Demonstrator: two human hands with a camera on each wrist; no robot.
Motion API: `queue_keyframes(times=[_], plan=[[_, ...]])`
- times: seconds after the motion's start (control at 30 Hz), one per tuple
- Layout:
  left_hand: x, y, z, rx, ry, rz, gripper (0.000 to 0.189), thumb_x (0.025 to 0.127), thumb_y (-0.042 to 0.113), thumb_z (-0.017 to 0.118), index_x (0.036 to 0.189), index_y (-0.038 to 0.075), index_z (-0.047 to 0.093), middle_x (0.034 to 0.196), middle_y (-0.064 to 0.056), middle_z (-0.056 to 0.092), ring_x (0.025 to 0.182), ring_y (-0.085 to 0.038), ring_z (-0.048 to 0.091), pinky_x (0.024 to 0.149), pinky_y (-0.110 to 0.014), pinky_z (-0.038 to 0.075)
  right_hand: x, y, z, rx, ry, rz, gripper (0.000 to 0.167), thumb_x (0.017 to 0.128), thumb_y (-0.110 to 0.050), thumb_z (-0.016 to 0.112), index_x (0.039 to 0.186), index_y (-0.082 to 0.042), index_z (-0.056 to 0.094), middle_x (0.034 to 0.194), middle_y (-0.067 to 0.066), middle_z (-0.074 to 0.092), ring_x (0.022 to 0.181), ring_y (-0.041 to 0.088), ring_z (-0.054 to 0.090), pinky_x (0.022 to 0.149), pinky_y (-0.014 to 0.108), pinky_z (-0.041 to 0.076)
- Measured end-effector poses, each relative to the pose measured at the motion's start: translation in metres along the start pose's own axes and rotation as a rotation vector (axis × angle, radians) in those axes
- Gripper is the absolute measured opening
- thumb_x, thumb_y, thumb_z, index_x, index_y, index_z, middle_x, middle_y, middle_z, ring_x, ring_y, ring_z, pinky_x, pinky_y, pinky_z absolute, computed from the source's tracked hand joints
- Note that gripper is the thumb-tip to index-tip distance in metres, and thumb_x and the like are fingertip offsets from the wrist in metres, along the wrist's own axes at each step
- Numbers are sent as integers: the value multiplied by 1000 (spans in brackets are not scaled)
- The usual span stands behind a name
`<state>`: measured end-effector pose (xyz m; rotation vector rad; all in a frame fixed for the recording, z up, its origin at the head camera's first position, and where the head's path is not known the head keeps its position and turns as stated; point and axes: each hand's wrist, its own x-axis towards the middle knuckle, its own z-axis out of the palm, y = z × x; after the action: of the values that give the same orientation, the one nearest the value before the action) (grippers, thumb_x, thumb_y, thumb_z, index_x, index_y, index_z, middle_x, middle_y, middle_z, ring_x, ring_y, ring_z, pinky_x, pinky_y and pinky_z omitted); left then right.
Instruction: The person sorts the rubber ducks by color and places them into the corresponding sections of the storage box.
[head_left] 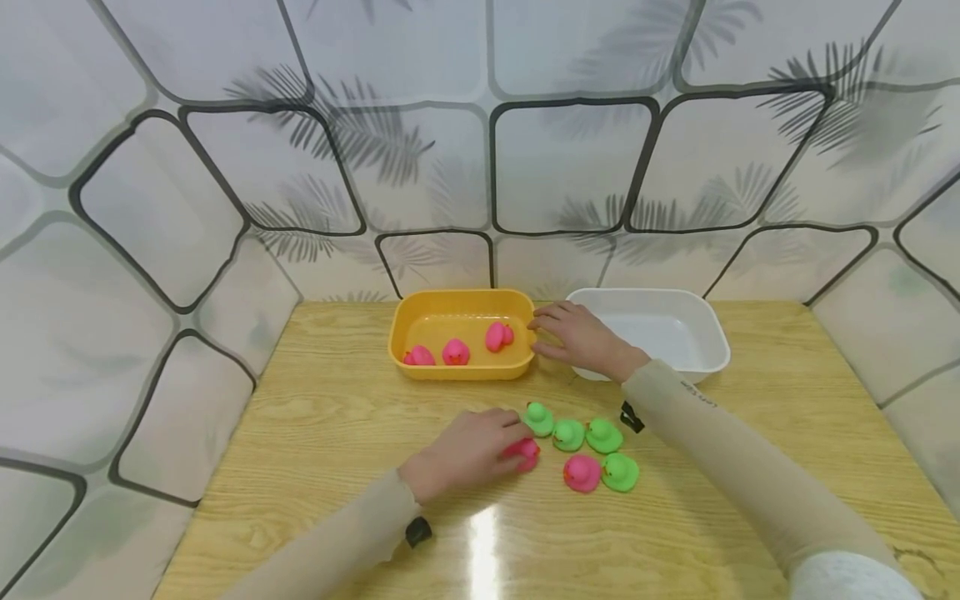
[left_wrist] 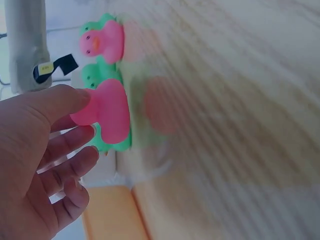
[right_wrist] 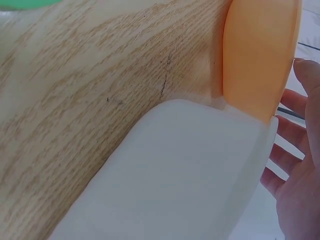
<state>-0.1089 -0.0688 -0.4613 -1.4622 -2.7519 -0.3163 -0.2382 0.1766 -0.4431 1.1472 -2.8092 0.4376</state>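
My left hand (head_left: pixel 468 450) pinches a pink rubber duck (head_left: pixel 528 454) at the left end of a small group of ducks. In the left wrist view the thumb lies on the head of that duck (left_wrist: pixel 116 112), while the other fingers stay loosely bent. Over the gap between two tubs is my right hand (head_left: pixel 581 337), its fingertips right at the right rim of the orange tub (head_left: pixel 461 373). The right wrist view has its fingers (right_wrist: pixel 295 135) relaxed, with nothing held, beside the rims of the orange and white tubs.
Inside the orange tub lie three pink ducks (head_left: pixel 455 352). The white tub (head_left: pixel 660 329) stands to its right, partly behind my right hand. Several green ducks (head_left: pixel 568 435) and one pink duck (head_left: pixel 582 472) sit on the wooden table (head_left: pixel 315 467). Patterned walls (head_left: pixel 420 175) enclose the back and sides.
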Motion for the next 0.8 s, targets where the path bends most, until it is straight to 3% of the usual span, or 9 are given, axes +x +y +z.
queue_keyframes(times=[0.27, 0.53, 0.63, 0.8], plan=[[-8, -13, -16, -3, -13, -51, 33, 100, 40, 70, 125, 17, 72, 112, 3, 69, 95, -12, 66, 77, -25, 57, 1, -1, 0, 11, -19, 21, 39, 100, -30, 71, 129, -4, 69, 139, 19, 62, 131, 40, 53, 111, 59, 41], [-13, -23, -34, -5, 57, -61, 29, 98, 33, 75, 120, 14, 73, 108, 2, 69, 92, -13, 65, 78, -26, 57, 1, 0, 1, 22, -21, 25, 39, 100, -31, 71, 128, -5, 69, 139, 18, 62, 131, 39, 53, 111, 58, 41], [-13, -26, -43, 8, 64, -73, 27, 98, 33, 75, 118, 16, 73, 105, 3, 68, 89, -12, 64, 74, -25, 55, 1, 0, 1, 20, -21, 24, 39, 100, -31, 71, 128, -5, 69, 139, 18, 63, 131, 39, 53, 111, 58, 41], [-14, -33, -54, 60, 134, -49, 26, 95, 33, 79, 113, 15, 73, 98, 3, 67, 80, -11, 61, 64, -22, 51, 1, 0, 1, 14, -19, 18, 39, 100, -31, 71, 129, -4, 69, 139, 18, 62, 132, 39, 53, 110, 59, 41]])
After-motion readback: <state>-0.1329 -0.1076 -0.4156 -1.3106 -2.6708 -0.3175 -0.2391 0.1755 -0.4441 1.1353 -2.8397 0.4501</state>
